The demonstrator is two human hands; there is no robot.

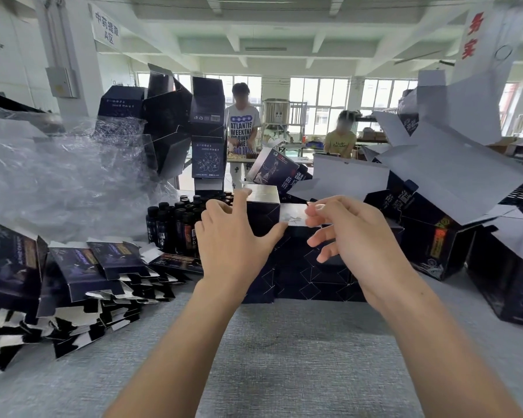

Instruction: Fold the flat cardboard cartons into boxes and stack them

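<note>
A dark navy carton (302, 267) stands upright on the grey table (284, 357) in front of me, its silvery top flaps (293, 215) partly folded over. My left hand (233, 239) rests on the carton's upper left with fingers spread and fairly straight, and its thumb reaches to the edge of the front flap. My right hand (354, 236) is at the upper right, where thumb and forefinger pinch the flap's right end; the other fingers hang loosely curled. A heap of flat navy cartons (88, 267) lies to the left.
Small dark bottles (175, 224) stand behind my left hand, beside crumpled clear plastic wrap (58, 176). Folded boxes tower at the back left (206, 125) and pile up with open white flaps on the right (435, 182). Two people (242, 128) work at a far table.
</note>
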